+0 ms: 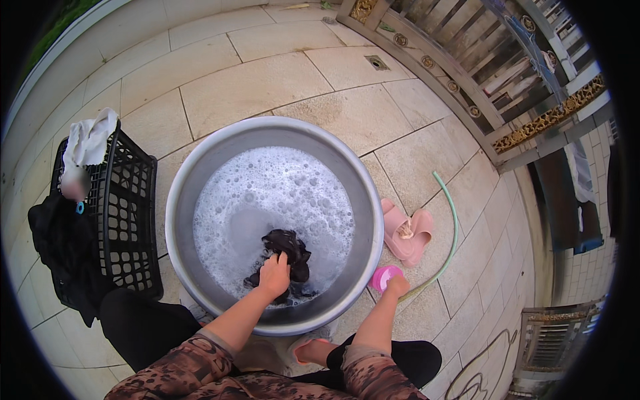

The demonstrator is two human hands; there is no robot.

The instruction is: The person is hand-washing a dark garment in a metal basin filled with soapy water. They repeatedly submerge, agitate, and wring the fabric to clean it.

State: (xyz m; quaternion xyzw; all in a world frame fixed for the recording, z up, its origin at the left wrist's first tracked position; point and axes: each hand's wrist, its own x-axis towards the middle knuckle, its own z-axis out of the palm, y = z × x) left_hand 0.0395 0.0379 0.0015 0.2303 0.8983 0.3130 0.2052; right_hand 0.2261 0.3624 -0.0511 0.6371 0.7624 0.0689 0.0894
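A large round metal basin [367, 210] stands before me, filled with foamy water [280, 182]. Bunched black cloth [286, 241] rises out of the suds near the basin's close side. My left hand [275, 277] grips this cloth from above, and part of the fabric lies under the foam. Outside the basin's right rim, my right hand [398, 286] is at the edge of a small pink plastic container [381, 276] and seems to hold it by that side. Something whitish shows inside the container; my right fingertips are hard to make out.
Left of the basin stands a black plastic laundry basket [129, 235] with black clothing [65, 245] and a white cloth [90, 140] over its rim. Pink slippers [410, 235] and a green hose [454, 215] lie on the tiles at right. A metal gate [450, 85] stands beyond.
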